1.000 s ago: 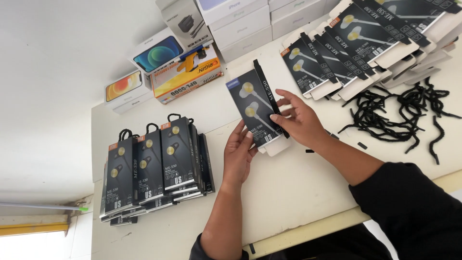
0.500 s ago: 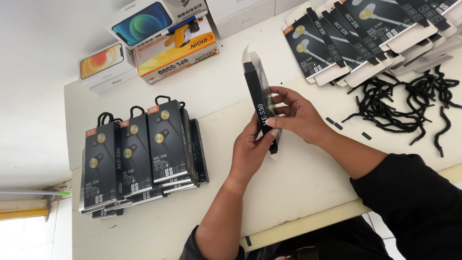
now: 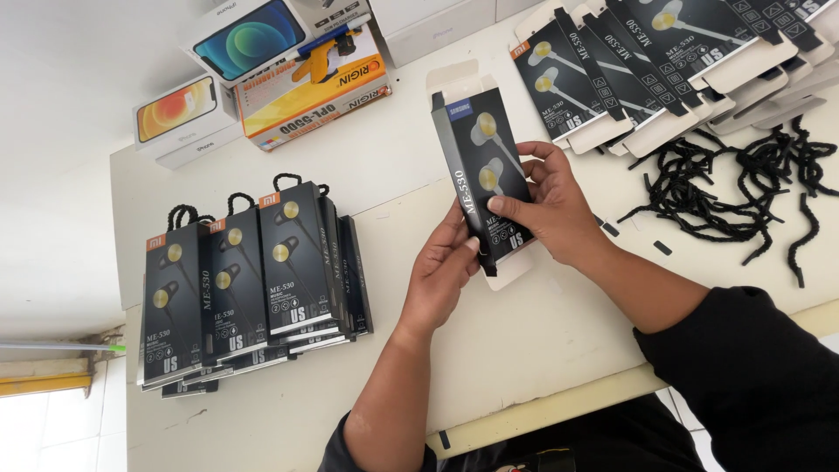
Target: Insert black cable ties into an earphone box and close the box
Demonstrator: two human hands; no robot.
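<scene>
A: What's in ur grip?

B: Black earphone box, both hands clamped on it, held above the white table. My left hand hides its lower edge, right hand covers the front btm.

A: Anything cut off?

B: Flat boxes run off the top edge.

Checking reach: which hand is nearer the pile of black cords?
Right. The right hand holds the earphone box just left of the black cords; the left hand grips the box's lower edge, farther from them.
</scene>
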